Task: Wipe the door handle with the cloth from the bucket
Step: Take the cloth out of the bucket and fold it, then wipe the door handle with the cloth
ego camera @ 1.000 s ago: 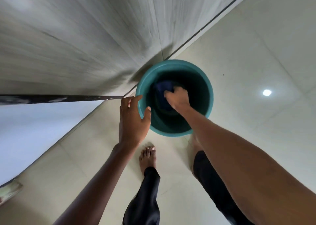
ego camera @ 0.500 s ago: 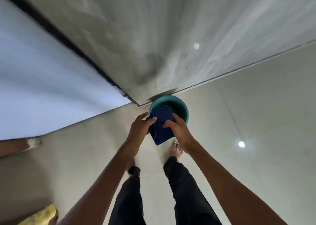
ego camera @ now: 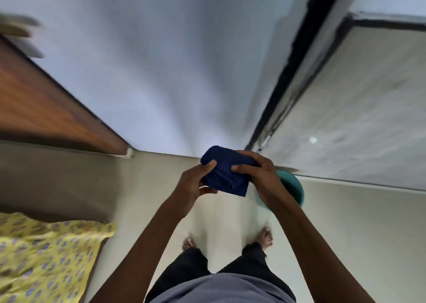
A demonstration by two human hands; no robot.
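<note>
You face a pale wall with a brown wooden door angled away at your far left, and grey tiled wall panels on your right behind a dark vertical gap. No door handle is clearly visible; there is only a blurred shape at the upper left edge, too smeared to name. By my guess the handle lies somewhere off to your left, up along that door, so the coming move turns on swinging left, and your left hand is the nearer one.

Pale floor tiles run under your bare feet. A yellow patterned fabric lies low at your left. The teal bucket sits on the floor at the foot of the right wall, partly hidden behind your right wrist.

The blue cloth is out of the bucket, folded into a thick pad, held at chest level between both hands, well apart from the door. Its long axis runs from upper left to lower right.

Your left hand pinches the cloth's left edge, thumb on top, fingers curled under. Your right hand wraps its right side, thumb pressed on the top face, fingers closed over the far edge.

Wiping is not yet begun.
</note>
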